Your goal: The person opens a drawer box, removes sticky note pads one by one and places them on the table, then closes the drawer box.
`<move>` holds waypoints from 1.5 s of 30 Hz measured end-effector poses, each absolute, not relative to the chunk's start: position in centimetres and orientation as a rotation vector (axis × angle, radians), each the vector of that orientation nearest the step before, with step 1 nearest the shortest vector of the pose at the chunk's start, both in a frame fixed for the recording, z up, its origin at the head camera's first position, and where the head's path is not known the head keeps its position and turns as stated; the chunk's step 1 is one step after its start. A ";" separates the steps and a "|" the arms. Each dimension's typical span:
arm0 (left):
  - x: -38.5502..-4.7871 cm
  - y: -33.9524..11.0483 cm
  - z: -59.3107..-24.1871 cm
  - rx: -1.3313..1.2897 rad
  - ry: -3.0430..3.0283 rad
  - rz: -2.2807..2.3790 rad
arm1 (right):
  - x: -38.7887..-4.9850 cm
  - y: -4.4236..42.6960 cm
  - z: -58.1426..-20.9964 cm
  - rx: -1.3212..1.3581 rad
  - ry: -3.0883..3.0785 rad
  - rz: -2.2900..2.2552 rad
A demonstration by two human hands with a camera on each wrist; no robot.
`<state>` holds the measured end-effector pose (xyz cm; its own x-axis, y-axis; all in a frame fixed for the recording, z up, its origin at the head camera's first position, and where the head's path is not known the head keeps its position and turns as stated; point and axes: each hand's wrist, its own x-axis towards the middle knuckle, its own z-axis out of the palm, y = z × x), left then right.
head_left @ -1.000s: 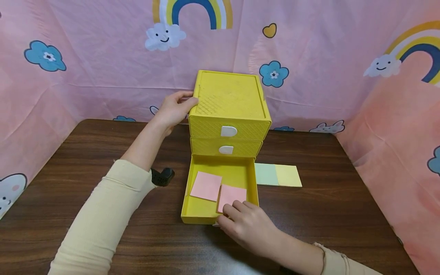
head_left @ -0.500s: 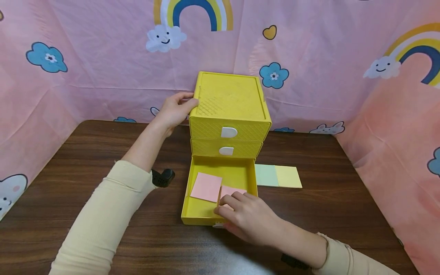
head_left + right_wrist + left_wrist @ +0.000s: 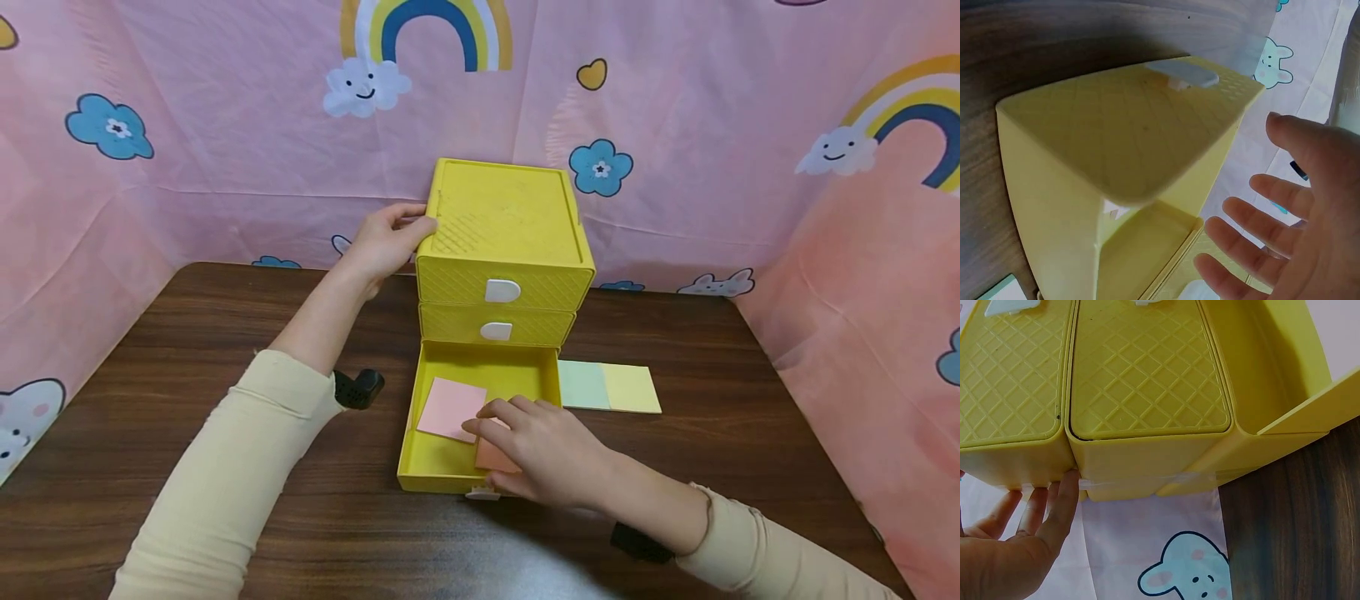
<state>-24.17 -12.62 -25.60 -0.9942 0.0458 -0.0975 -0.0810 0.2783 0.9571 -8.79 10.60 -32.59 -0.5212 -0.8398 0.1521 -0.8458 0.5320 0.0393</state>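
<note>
- Table [image 3: 315, 500]: I judge green pad [image 3: 584, 384], yellow pad [image 3: 632, 388] unstowed.
- Bottom drawer [image 3: 437, 458] unclosed; pink pad [image 3: 448, 406] inside.
- Left hand [image 3: 384, 242]: fingers straight against cabinet [image 3: 513, 212].
- Right hand [image 3: 543, 450]: spread.

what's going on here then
A person's left hand touches the upper left side of a yellow drawer unit. The bottom drawer is pulled out, and the two drawers above are closed. The right hand is over the open drawer, fingers loose, apparently holding nothing. Inside lie a pink note pad and another pad, partly hidden by that hand.
</note>
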 end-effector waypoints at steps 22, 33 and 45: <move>-24.3 -12.6 -25.6 -0.052 2.434 1.810 | -11.2 8.9 -31.8 1.339 -2.786 -0.050; -24.3 -12.6 -25.7 -0.024 2.415 1.849 | -12.7 8.1 -32.2 1.308 -2.895 -0.158; -24.3 -12.7 -25.7 -0.024 2.407 1.848 | -14.1 7.0 -32.7 1.225 -3.101 -0.248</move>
